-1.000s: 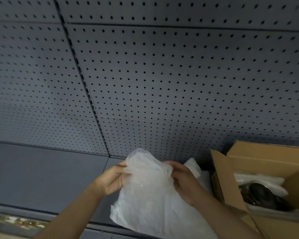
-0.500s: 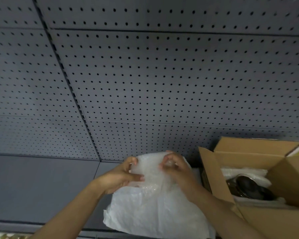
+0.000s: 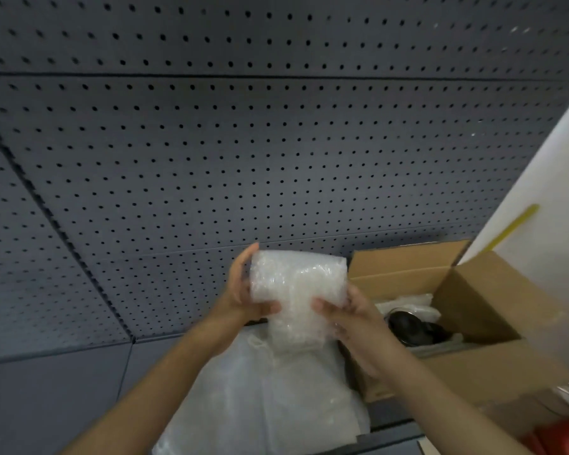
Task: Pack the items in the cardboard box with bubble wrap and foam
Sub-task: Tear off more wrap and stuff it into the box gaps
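You are in the wrapping step, as I read it: both hands hold a bundle of bubble wrap (image 3: 298, 290) upright in front of the pegboard wall (image 3: 243, 142), so the item inside, which you cannot see through the plastic, is not yet packed. The cardboard box (image 3: 467, 366) stands open just right of your fingers, flaps up, on the counter (image 3: 46, 399). Inside it lies white padding (image 3: 408, 302) with a dark round thing (image 3: 411, 328) on top; what that is I cannot tell. Below your fingers a loose sheet of wrap (image 3: 270, 405) trails down from the bundle.

Your left hand (image 3: 243, 298) clasps the bundle's left side, thumb across the front. Your right hand (image 3: 349, 320) closes its fingers (image 3: 326, 307) on the lower right corner. Next, likely, tuck the tail tight and carry the bundle rightward into the box, beside the dark thing.
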### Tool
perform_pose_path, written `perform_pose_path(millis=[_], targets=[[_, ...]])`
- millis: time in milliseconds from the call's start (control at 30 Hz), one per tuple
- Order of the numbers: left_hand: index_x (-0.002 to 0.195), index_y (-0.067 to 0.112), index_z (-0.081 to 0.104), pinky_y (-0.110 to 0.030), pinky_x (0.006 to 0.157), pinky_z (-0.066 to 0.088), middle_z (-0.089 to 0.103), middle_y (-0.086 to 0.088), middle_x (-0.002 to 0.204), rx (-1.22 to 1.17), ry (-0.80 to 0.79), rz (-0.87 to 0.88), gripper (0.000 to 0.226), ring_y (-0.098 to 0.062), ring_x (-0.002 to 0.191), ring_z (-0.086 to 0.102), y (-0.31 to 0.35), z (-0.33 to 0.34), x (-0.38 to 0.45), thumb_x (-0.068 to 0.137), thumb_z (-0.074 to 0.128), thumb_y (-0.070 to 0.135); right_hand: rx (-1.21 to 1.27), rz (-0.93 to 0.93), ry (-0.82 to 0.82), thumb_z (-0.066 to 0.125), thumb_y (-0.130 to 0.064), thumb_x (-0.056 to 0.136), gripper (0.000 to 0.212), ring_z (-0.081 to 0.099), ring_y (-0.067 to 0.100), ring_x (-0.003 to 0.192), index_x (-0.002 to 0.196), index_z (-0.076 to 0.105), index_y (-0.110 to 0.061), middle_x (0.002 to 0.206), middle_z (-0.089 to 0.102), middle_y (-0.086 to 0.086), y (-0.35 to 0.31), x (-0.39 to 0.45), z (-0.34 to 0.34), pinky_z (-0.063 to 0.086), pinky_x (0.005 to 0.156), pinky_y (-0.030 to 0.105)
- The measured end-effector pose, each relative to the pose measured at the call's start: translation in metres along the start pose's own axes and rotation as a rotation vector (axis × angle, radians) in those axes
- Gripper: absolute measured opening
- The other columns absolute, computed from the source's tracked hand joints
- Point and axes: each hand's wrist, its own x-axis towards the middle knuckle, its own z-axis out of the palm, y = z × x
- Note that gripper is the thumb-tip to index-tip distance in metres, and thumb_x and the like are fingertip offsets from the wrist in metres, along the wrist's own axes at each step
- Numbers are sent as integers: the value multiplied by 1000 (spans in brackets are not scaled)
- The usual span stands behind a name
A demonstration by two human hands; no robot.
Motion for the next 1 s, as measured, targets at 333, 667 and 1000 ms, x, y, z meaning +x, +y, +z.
perform_pose_path(millis=[333,667,1000], targets=[[144,31,26,-24,76,58,60,3,118,348,-160,93,87,-4,92,69,-11,84,54,80,73,-4,-307,-270,305,61,-5,88,41,68,20,103,127,53,-15,115,68,2,-42,-21,-93,60,79,33],[131,25,53,-4,79,39,60,5,126,1149,-113,149,41,-3,106,53,-40,139,107,92,63,17,-951,111,471,62,-6,85,20,61,15,71,104,67,-5,85,67,6,-66,13,-211,46,58,23],[131,26,53,-30,99,46,53,4,134,1470,-54,-109,43,-14,117,54,-54,194,121,89,63,27,-1339,440,157,48,-25,97,28,61,21,105,119,58,-11,119,64,8,-40,78,-194,46,85,30]])
